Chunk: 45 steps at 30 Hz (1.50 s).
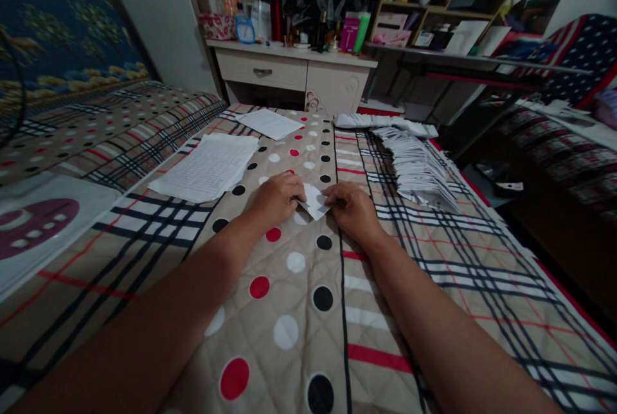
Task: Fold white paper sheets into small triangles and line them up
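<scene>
A small folded piece of white paper (315, 202) is held just above the patterned bedspread, a point of it facing me. My left hand (279, 198) pinches its left edge, fingers closed. On the opposite edge, my right hand (353, 209) grips with thumb and fingers together. Left of my hands lies a stack of printed sheets (207, 166). Beyond it sits a smaller pile of white paper (270, 123). To the right, many folded paper pieces (417, 166) lie in an overlapping row, with another row of folded paper (385, 125) across its far end.
The quilted bedspread (289, 330) has dots and plaid. A white bag with a purple print (43, 221) lies at the left. At the far end stands a white dresser (284, 70) crowded with bottles and boxes. A desk with shelves (434, 54) is at the back right.
</scene>
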Available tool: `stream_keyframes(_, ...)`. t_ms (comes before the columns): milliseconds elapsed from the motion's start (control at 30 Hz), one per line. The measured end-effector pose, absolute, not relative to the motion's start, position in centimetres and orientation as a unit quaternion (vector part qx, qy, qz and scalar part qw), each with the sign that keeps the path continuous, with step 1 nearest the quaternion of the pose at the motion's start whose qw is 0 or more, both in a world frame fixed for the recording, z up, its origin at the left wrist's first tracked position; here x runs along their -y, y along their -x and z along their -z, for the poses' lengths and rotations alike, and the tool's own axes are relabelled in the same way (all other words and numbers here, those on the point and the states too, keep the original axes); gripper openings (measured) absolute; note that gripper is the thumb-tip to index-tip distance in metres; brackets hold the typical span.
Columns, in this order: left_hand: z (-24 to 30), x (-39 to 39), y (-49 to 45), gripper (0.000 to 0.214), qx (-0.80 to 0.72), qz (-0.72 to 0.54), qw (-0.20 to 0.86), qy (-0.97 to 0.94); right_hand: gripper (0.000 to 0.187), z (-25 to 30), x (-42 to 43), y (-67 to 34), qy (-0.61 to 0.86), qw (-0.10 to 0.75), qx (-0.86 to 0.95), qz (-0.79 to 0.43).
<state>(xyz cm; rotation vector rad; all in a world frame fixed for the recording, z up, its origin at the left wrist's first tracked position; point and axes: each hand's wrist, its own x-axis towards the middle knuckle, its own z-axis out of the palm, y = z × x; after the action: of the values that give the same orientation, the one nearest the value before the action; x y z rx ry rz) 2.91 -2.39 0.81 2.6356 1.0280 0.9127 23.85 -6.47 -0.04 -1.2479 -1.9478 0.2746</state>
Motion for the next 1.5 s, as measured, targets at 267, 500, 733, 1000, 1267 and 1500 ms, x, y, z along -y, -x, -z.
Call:
stream_keyframes(267,-1.0,1.9,-2.2,0.007,-0.340,-0.265,0.245,-0.869,0.009,-0.6,6.8,-24.0,0.510,0.361,0.763,-0.166)
stream_keyframes(500,-0.8,1.5,-2.8,0.024,-0.405,-0.266,0.295,-0.823,0.018,-0.1,6.1,-23.7,0.541,0.407,0.701,-0.224)
stream_keyframes(733,-0.3,1.4,-3.0,0.023,-0.470,-0.269,0.258,-0.800,0.016,0.1,5.7,-23.3,0.587,0.381,0.694,-0.172)
stream_keyframes(1000,-0.2,1.5,-3.2,0.022,-0.483,-0.266,0.201,-0.810,0.019,0.3,5.3,-22.9,0.625,0.353,0.690,-0.094)
stream_keyframes(1267,-0.4,1.9,-3.5,0.020,-0.505,-0.256,0.183,-0.804,0.024,0.1,5.3,-22.5,0.656,0.328,0.676,-0.070)
stream_keyframes(1500,-0.1,1.4,-3.1,0.025,-0.522,-0.280,0.216,-0.777,0.020,0.0,5.7,-22.4,0.679,0.299,0.669,-0.047)
